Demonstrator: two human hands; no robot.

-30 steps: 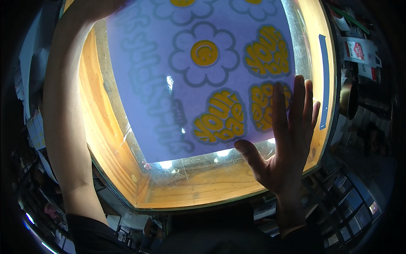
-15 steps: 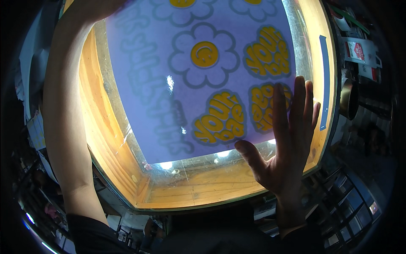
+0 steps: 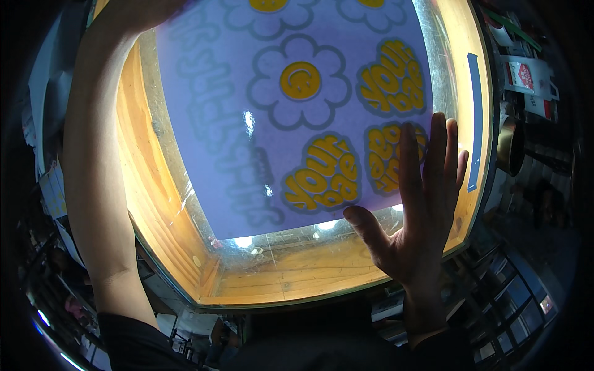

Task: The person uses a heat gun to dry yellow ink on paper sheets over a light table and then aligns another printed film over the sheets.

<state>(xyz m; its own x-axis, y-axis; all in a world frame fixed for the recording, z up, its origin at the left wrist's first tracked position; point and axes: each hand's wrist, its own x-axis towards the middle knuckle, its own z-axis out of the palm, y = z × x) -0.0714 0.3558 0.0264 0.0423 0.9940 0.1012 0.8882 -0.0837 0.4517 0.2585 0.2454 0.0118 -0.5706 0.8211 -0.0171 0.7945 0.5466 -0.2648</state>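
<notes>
A purple sheet (image 3: 216,179) with grey-outlined flowers, yellow smiling centres and yellow lettering shapes lies on a lit glass-topped wooden light box (image 3: 260,284). My right hand (image 3: 417,210) rests over the sheet's lower right corner, open, with its fingers stretched out and the thumb spread along the near edge. My left arm reaches up the left side of the box. At the top rim of the picture my left hand (image 3: 145,11) is at the sheet's far left; its fingers are cut off or in shadow there.
A dark blue strip (image 3: 474,123) is stuck along the box's right side. Beyond it stand a white container with a red label (image 3: 518,73) and a round brass-coloured vessel (image 3: 509,145). A dark rack (image 3: 507,297) stands at the lower right. Bright bulbs (image 3: 243,242) glow under the glass.
The upper part of the sheet has shifted very slightly to the right. Both of my hands stay practically in place.
</notes>
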